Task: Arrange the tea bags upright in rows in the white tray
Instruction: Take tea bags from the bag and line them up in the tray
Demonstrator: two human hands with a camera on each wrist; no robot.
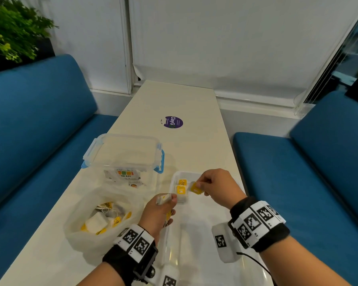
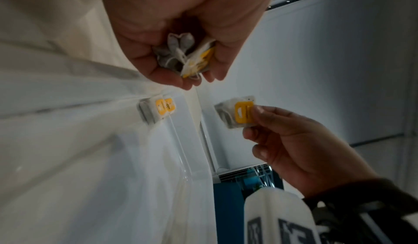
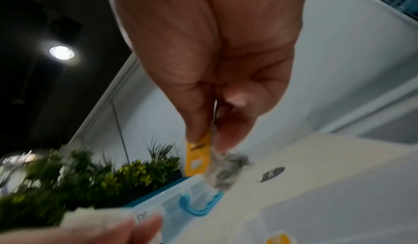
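A long white tray (image 1: 196,234) lies on the table in front of me. A few tea bags (image 1: 181,188) with yellow tags stand upright at its far end (image 2: 165,107). My right hand (image 1: 215,187) pinches one tea bag (image 1: 194,188) by its yellow tag (image 3: 199,156) just above that row (image 2: 242,114). My left hand (image 1: 159,215) hovers over the tray's left edge, curled round a small bunch of tea bags (image 2: 187,58), one of which sticks out at the fingertips (image 1: 163,198).
A soft plastic bag (image 1: 103,219) with several loose tea bags lies left of the tray. Behind it stands a clear lidded box with blue clips (image 1: 124,157) (image 3: 199,203). Blue benches (image 1: 29,131) flank the table; a purple sticker (image 1: 173,122) lies farther back.
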